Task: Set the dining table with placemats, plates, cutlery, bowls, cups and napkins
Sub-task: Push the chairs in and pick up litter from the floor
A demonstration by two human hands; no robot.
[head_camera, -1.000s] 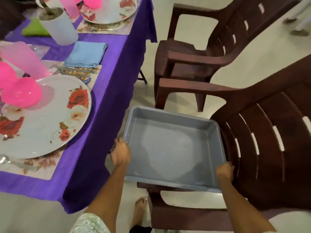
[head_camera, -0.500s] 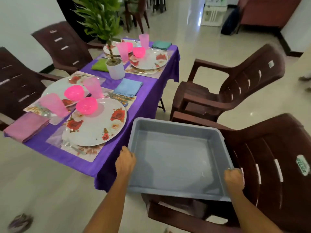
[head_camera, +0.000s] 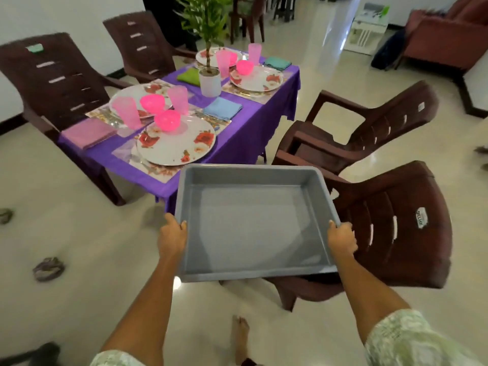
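Note:
I hold an empty grey plastic tub (head_camera: 253, 225) in front of me, above the floor. My left hand (head_camera: 171, 236) grips its left rim and my right hand (head_camera: 342, 240) grips its right rim. Beyond it stands the table under a purple cloth (head_camera: 237, 138). On the cloth lie flowered plates (head_camera: 176, 143), pink bowls (head_camera: 167, 120), pink cups (head_camera: 128, 112), placemats, cutlery and folded napkins: pink (head_camera: 88, 133), blue (head_camera: 222, 108), green (head_camera: 190, 76) and teal (head_camera: 277, 63).
A potted plant in a white pot (head_camera: 210, 81) stands mid-table. Brown plastic chairs surround it: two at right (head_camera: 369, 133) (head_camera: 390, 228), two at left (head_camera: 52, 80). Sandals (head_camera: 48, 268) lie on the floor at left. A sofa (head_camera: 446, 40) stands far right.
The tub has come up off the near right chair's seat and I have stepped back; the view has risen from the table edge to take in the whole table.

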